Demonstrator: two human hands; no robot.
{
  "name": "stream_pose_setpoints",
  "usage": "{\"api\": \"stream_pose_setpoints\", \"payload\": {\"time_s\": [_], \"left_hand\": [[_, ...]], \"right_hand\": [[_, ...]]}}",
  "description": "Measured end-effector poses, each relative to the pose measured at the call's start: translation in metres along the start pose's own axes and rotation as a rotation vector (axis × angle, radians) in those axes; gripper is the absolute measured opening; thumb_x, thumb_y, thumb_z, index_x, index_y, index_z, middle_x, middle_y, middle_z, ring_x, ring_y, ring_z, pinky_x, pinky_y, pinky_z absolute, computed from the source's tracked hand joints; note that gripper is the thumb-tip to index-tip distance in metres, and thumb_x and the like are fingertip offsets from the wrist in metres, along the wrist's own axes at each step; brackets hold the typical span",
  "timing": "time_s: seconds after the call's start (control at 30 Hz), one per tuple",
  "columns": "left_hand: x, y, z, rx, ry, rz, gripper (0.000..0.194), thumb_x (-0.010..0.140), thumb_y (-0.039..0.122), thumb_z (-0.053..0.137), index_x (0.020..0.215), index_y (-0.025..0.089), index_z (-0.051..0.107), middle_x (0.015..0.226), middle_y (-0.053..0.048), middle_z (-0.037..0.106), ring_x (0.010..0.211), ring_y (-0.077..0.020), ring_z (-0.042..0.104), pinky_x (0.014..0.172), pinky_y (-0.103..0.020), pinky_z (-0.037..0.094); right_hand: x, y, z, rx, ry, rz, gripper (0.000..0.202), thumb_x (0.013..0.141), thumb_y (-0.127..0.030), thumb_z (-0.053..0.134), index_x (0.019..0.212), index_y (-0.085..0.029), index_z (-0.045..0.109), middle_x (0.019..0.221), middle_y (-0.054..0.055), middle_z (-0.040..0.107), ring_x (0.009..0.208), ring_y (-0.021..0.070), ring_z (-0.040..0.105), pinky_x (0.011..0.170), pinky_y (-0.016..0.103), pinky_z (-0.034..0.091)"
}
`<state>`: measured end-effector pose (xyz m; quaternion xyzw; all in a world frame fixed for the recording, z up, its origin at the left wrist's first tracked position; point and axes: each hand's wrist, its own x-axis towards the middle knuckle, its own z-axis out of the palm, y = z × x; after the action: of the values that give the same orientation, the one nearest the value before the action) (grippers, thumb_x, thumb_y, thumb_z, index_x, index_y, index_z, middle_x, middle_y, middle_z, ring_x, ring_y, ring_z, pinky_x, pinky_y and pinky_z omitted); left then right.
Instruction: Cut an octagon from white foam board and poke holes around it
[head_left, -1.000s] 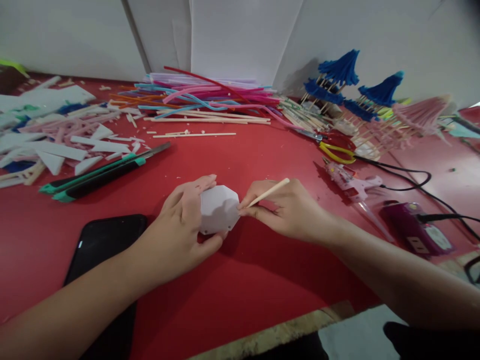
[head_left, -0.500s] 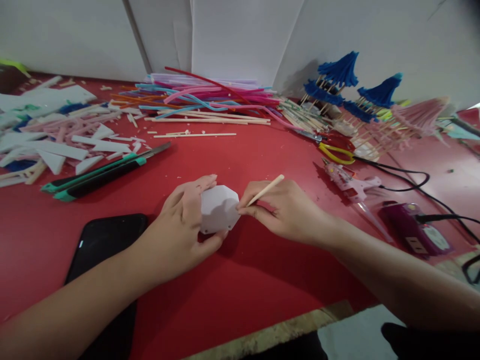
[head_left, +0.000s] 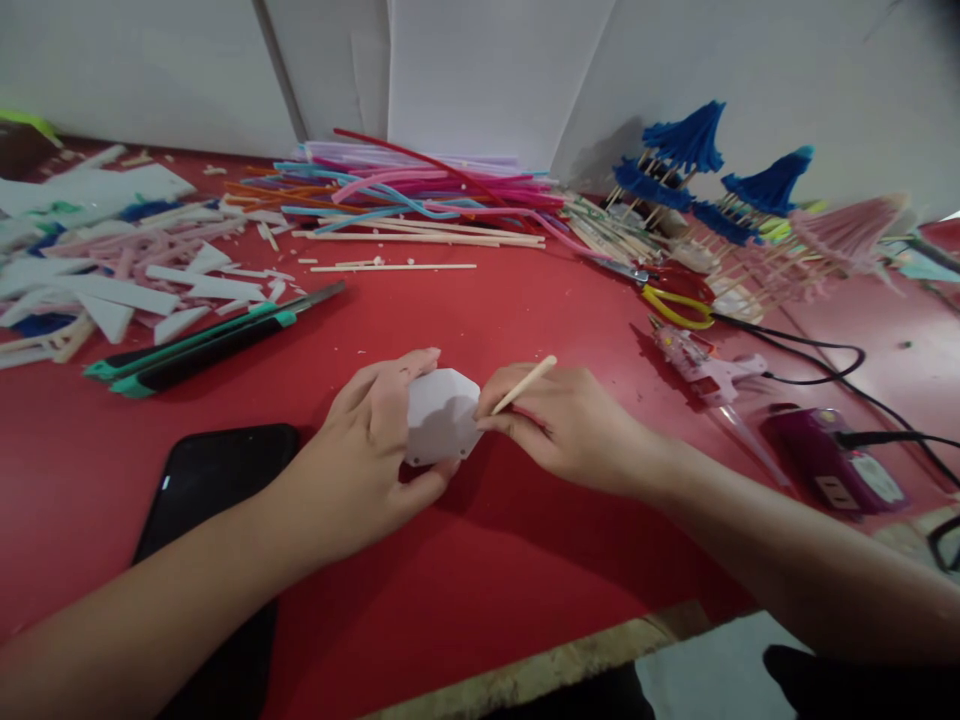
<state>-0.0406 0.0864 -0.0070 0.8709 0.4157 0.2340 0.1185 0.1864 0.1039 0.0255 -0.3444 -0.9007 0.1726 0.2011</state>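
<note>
Low over the red table, my left hand (head_left: pixel 379 445) is closed around the left side of a small white many-sided foam piece (head_left: pixel 444 418), thumb along its near edge. Two small dark holes show near that edge. My right hand (head_left: pixel 574 425) pinches a thin wooden stick (head_left: pixel 526 383) between thumb and fingers. The stick slants up to the right, and its lower end is hidden in the fingertips, which meet the right edge of the white piece. Whether the tip goes into the foam I cannot tell.
Left lie a green-black utility knife (head_left: pixel 202 345), foam scraps (head_left: pixel 124 290) and a black phone (head_left: pixel 214 480). Behind are coloured pipe cleaners (head_left: pixel 420 190) and wooden sticks (head_left: pixel 427 232). At right are yellow-handled scissors (head_left: pixel 679 308), a glue gun (head_left: pixel 709 372), a purple power box (head_left: pixel 832 460) and small blue-roofed models (head_left: pixel 682 140).
The top of the wooden stick has shifted slightly left and down in my right hand. Both hands keep their grip, and the whole view has moved a little.
</note>
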Motion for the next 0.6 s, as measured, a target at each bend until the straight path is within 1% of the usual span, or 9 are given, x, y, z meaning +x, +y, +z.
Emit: {"api": "stream_pose_setpoints", "payload": {"time_s": [0.07,0.13,0.2,0.27,0.33,0.37,0.43,0.5,0.6], "left_hand": [[0.000,0.000,0.000,-0.008,0.000,0.006,0.071,0.083,0.033,0.060,0.142,0.018,0.024,0.141,-0.018,0.045,0.134,-0.0368,0.040,0.106,-0.057,0.040],[0.001,0.001,-0.001,-0.013,-0.006,0.006,0.070,0.083,0.034,0.061,0.142,0.017,0.025,0.139,-0.018,0.047,0.131,-0.0356,0.043,0.105,-0.055,0.041],[0.004,0.002,-0.003,-0.023,-0.036,-0.002,0.065,0.084,0.037,0.062,0.139,0.021,0.032,0.136,-0.015,0.050,0.126,-0.0341,0.046,0.103,-0.054,0.043],[0.006,0.002,-0.005,-0.030,-0.090,-0.005,0.052,0.086,0.039,0.060,0.133,0.027,0.041,0.134,-0.010,0.051,0.123,-0.0326,0.047,0.102,-0.054,0.042],[0.008,0.003,-0.007,-0.026,-0.132,0.003,0.039,0.089,0.037,0.056,0.126,0.033,0.050,0.135,-0.007,0.050,0.123,-0.0319,0.046,0.102,-0.055,0.041],[0.008,0.003,-0.008,-0.022,-0.138,0.010,0.035,0.089,0.035,0.054,0.124,0.034,0.052,0.136,-0.006,0.050,0.124,-0.0318,0.046,0.103,-0.056,0.040],[0.008,0.002,-0.009,-0.023,-0.137,0.018,0.033,0.089,0.031,0.052,0.121,0.033,0.056,0.136,-0.007,0.050,0.123,-0.0319,0.046,0.102,-0.056,0.040],[0.008,0.002,-0.009,-0.033,-0.133,0.029,0.033,0.089,0.030,0.051,0.121,0.030,0.058,0.135,-0.009,0.051,0.123,-0.0324,0.046,0.101,-0.056,0.040],[0.008,0.002,-0.009,-0.031,-0.126,0.030,0.035,0.089,0.029,0.052,0.123,0.028,0.059,0.134,-0.010,0.051,0.123,-0.0330,0.046,0.100,-0.055,0.040]], "right_hand": [[-0.001,-0.001,0.001,-0.004,0.020,-0.021,0.015,0.092,-0.012,0.053,0.086,-0.017,0.066,0.088,0.005,0.073,0.081,0.0180,0.066,0.075,0.028,0.048],[-0.001,-0.002,0.003,0.002,0.066,-0.027,0.013,0.093,-0.016,0.056,0.084,-0.016,0.066,0.084,0.005,0.072,0.078,0.0175,0.066,0.072,0.027,0.048],[-0.001,-0.003,0.005,0.012,0.119,-0.010,0.012,0.092,-0.019,0.059,0.082,-0.016,0.066,0.083,0.005,0.072,0.076,0.0165,0.066,0.071,0.026,0.048],[-0.001,-0.003,0.006,0.030,0.143,0.011,0.011,0.091,-0.020,0.061,0.081,-0.017,0.065,0.085,0.004,0.073,0.077,0.0154,0.067,0.071,0.024,0.049],[-0.001,-0.002,0.007,0.052,0.134,0.020,0.010,0.092,-0.021,0.061,0.084,-0.018,0.066,0.088,0.003,0.074,0.080,0.0151,0.068,0.073,0.024,0.050],[-0.002,-0.001,0.007,0.059,0.124,0.024,0.009,0.093,-0.021,0.060,0.086,-0.018,0.066,0.089,0.003,0.074,0.082,0.0154,0.068,0.075,0.025,0.050],[-0.003,0.002,0.007,0.073,0.091,0.022,0.007,0.093,-0.021,0.060,0.092,-0.018,0.067,0.092,0.004,0.075,0.085,0.0164,0.069,0.078,0.026,0.051],[-0.005,0.005,0.005,0.081,0.063,-0.002,0.011,0.092,-0.021,0.061,0.100,-0.018,0.067,0.097,0.005,0.075,0.088,0.0174,0.068,0.081,0.028,0.052],[-0.007,0.009,0.003,0.100,0.109,-0.054,0.016,0.093,-0.022,0.060,0.107,-0.018,0.066,0.101,0.006,0.074,0.093,0.0179,0.068,0.083,0.031,0.052]]}}
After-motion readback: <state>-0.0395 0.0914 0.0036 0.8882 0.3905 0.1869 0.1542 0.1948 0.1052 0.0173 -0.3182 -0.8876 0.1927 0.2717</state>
